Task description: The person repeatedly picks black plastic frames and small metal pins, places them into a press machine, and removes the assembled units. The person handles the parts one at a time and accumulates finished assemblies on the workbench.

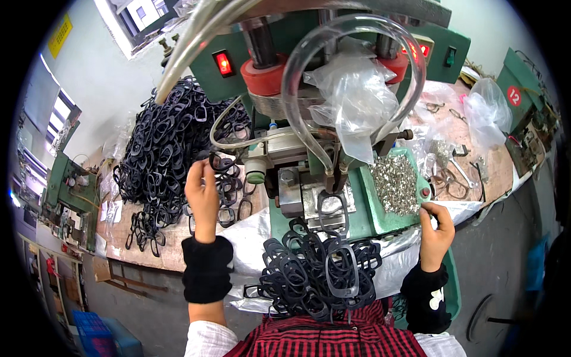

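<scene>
My left hand [202,196] pinches a black eyeglass frame [223,164] beside the machine's left side. My right hand [437,232] is at the right end of the green tray [380,221], just below a red button [425,192]. Its fingers are curled together, and anything between them is too small to make out. Small metal pieces [394,184] fill the tray. Another eyeglass frame [333,207] stands at the metal fixture [309,199] of the press. Below it, a pile of dark frames [297,271] lies in front of my body, a greyer frame [342,273] on top.
A large heap of black frames [169,143] covers the table's left side. The green press [208,80] rises ahead, with a clear hose [291,77] and a plastic bag [357,89] hanging from it. At right are a wrench [461,172], brown frames [449,185] and plastic bags [488,110].
</scene>
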Demonstrator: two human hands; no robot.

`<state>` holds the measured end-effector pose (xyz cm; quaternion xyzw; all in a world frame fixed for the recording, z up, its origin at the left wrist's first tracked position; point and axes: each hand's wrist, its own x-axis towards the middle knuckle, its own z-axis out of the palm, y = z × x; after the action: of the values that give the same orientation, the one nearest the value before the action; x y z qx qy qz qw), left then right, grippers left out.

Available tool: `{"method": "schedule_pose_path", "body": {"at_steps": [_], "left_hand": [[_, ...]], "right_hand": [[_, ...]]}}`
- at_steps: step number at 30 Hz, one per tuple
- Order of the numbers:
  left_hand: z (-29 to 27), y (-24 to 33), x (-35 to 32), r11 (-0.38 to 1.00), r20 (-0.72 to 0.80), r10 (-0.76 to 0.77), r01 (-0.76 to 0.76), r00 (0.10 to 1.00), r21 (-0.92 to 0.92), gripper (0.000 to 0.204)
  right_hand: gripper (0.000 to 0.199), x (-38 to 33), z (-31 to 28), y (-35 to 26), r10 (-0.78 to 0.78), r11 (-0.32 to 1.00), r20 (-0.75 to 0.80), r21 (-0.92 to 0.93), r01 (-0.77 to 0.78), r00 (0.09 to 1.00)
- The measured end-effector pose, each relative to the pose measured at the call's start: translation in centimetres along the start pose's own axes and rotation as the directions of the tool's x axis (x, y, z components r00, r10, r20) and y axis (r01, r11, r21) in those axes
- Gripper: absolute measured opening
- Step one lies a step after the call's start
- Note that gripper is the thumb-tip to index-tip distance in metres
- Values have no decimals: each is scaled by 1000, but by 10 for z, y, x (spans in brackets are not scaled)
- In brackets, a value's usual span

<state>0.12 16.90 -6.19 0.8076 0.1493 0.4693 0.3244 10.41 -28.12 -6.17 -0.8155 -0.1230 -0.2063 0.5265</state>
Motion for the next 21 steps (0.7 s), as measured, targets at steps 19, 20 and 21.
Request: {"method": "schedule_pose_path", "body": {"at_steps": [19,20,21], "left_hand": [[8,120,-38,766,-128,-183,60,975,-640,15],[1,134,-32,756,-185,-99,-47,978,-653,16],[-4,146,-29,733,-237,-16,-150,971,-664,17]], "right_hand": [[50,9,101,-109,43,624,334,727,-286,942],[50,10,100,-119,56,564,382,751,-345,922],[50,10,100,-125,70,503,425,766,-400,902]]}}
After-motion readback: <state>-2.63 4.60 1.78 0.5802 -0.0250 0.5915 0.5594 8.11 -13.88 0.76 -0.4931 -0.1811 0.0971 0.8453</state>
